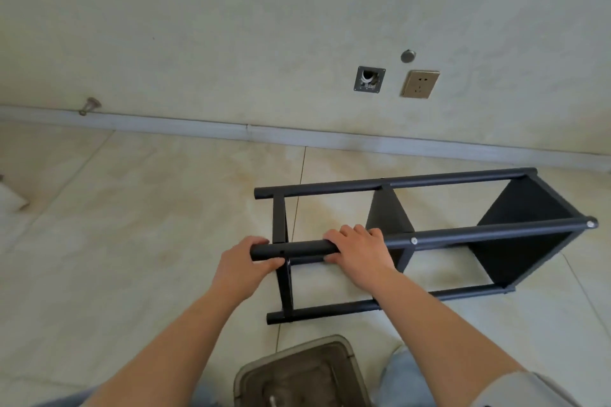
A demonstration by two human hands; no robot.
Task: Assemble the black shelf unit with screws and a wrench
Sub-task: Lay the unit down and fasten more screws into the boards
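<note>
left hand (243, 269) and right hand (358, 249) both grip 1 upper tube (479, 231) of the shelf unit (525, 231) lying sideways.

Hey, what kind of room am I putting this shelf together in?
Probably an unfurnished home room: glossy beige tiled floor, pale plaster wall with a gold wall socket and an uncovered grey junction box.

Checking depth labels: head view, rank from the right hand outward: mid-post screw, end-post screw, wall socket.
From the right hand, on the black post:
1. Mid-post screw, just right of it on the same post.
2. End-post screw, at the post's far right tip.
3. Wall socket, up on the wall.
</note>
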